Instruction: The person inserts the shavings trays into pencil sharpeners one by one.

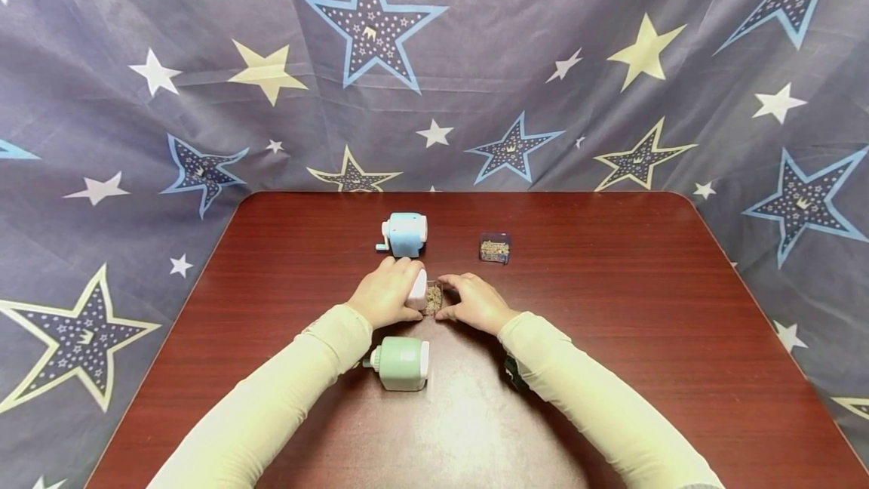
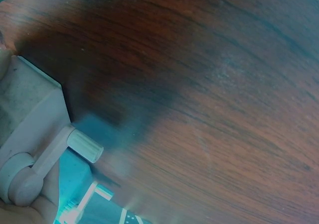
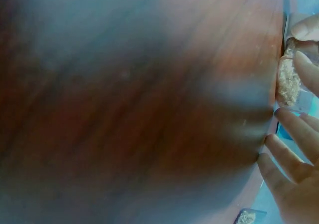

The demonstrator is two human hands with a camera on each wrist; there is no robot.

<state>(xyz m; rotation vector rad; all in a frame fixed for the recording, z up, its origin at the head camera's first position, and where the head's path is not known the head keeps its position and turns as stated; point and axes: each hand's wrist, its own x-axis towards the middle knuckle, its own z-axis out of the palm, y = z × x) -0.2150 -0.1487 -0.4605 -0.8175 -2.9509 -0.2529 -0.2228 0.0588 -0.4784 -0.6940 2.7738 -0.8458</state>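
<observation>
My left hand [image 1: 388,294] grips a pale pink hand-crank pencil sharpener [image 1: 417,290], its fingers over the body. In the left wrist view the crank handle [image 2: 84,145] sticks out from the sharpener's back. At the front, a clear shavings drawer [image 1: 433,299] full of pencil shavings shows between the two hands. My right hand [image 1: 477,302] pinches this drawer, thumb on the near side and fingers on the far side. The right wrist view shows the drawer [image 3: 289,84] between thumb and index finger, while the other fingers spread beside it.
A light blue crank sharpener [image 1: 406,235] stands just beyond my left hand, and a green one [image 1: 402,363] stands nearer me by the left forearm. A small clear drawer [image 1: 495,247] with shavings lies at the back right. Starry cloth [image 1: 434,96] hangs behind the table [image 1: 611,262].
</observation>
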